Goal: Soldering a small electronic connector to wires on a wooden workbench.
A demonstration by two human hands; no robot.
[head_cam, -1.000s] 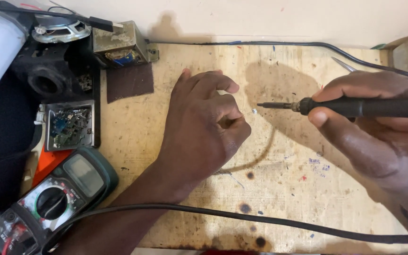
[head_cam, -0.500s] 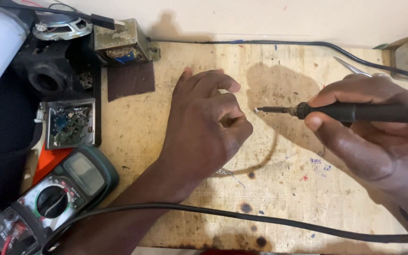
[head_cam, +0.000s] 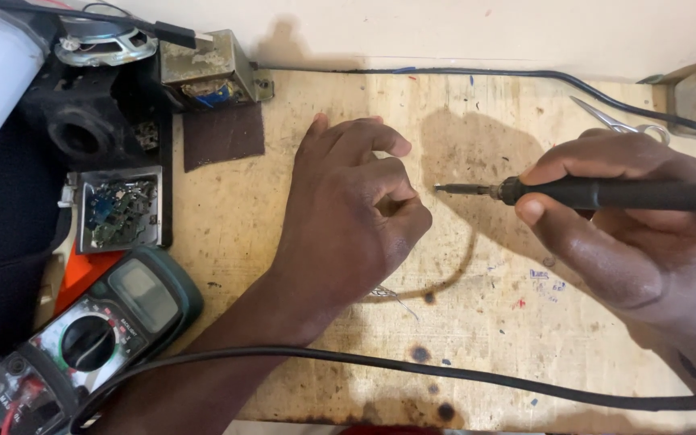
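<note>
My left hand [head_cam: 348,217] rests on the wooden bench [head_cam: 493,338], palm down. Its fingers are curled in with the thumb against the index finger, and anything pinched there is hidden. A thin bare wire [head_cam: 392,295] sticks out from under its heel. My right hand [head_cam: 630,234] grips a black soldering iron [head_cam: 606,193] like a pen. The iron's metal tip [head_cam: 449,189] points left and stops just short of the curled left fingers.
A green multimeter [head_cam: 98,330] lies at the lower left, with a small circuit board [head_cam: 118,209] in a metal frame above it. A transformer [head_cam: 203,72] and a speaker [head_cam: 102,40] stand at the back left. A black cable [head_cam: 461,374] crosses the front, and scissors [head_cam: 622,122] lie at the back right.
The soldering iron has dipped slightly lower, and its tip stays close to the left fingers. My left hand has hardly moved.
</note>
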